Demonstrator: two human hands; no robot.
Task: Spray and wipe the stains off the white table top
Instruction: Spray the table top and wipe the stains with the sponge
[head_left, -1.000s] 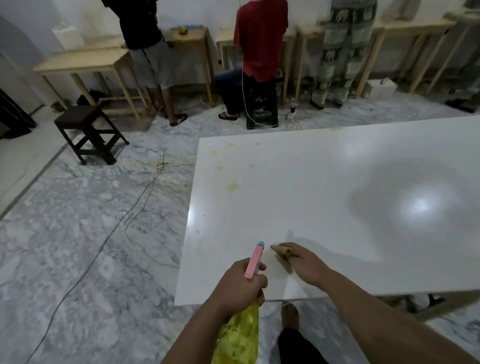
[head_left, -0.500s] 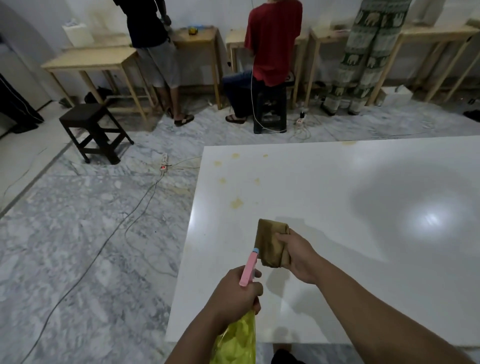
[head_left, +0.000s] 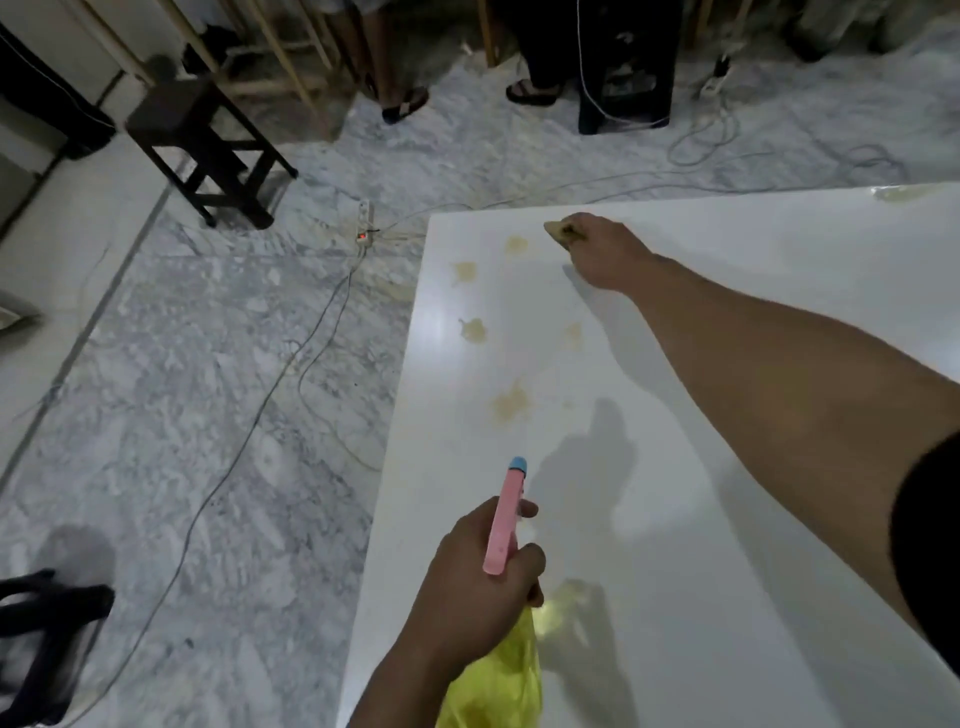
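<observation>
The white table top (head_left: 675, 519) fills the right half of the head view. Several yellowish stains (head_left: 511, 405) dot its far left corner. My left hand (head_left: 478, 587) holds a spray bottle (head_left: 503, 519) with a pink head, blue nozzle and yellow body, low over the table's left edge, nozzle pointing away from me. My right hand (head_left: 605, 252) is stretched out to the far corner and presses a brown cloth (head_left: 560, 230) onto the table beside the stains. Most of the cloth is hidden under the hand.
A marble floor lies left of the table, crossed by cables from a power strip (head_left: 364, 223). A dark wooden stool (head_left: 202, 135) stands at the far left. People's legs and wooden table legs line the back. A black object (head_left: 41, 623) sits at lower left.
My right hand carried the cloth from near the table's front edge up and out to the far left corner and set it down. My view moved closer and tilted down.
</observation>
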